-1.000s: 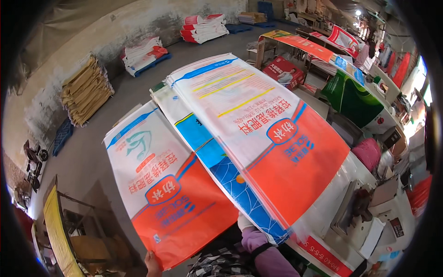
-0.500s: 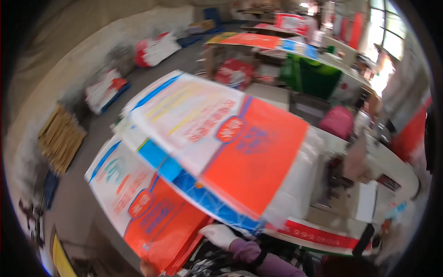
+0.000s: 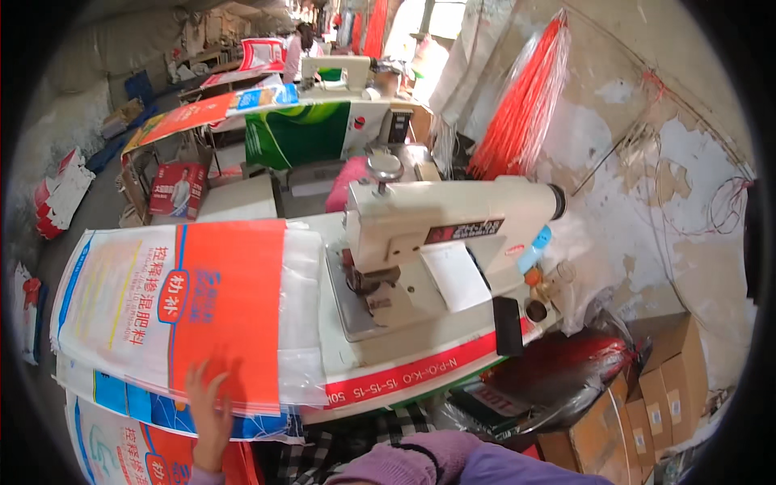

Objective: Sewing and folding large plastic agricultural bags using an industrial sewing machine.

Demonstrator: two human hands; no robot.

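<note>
My left hand (image 3: 208,408) is on or just over the near edge of a white and orange woven sack (image 3: 234,323), its fingers apart and slightly blurred. This sack tops a flat stack at the left of the sewing table. Beneath it shows the edge of a blue patterned sack (image 3: 145,402). Lower left, more white and orange sacks (image 3: 113,444) hang or lie close to my left wrist. My right arm, in a purple sleeve (image 3: 404,465) with a black band, crosses the lower edge; its hand is out of view.
A cream sewing machine (image 3: 436,218) stands on the table (image 3: 380,360) right of the stack. Cardboard boxes (image 3: 602,428) and plastic-wrapped bundles (image 3: 558,380) crowd the lower right. Red strands (image 3: 521,105) hang by the wall. Another sewing table, with a green cover (image 3: 295,133), is ahead.
My view has swung right, bringing the sewing machine to the middle. The upper sacks now lie squarely on the table's left. My white-gloved right hand has dropped out of view; my left reaches the top sack.
</note>
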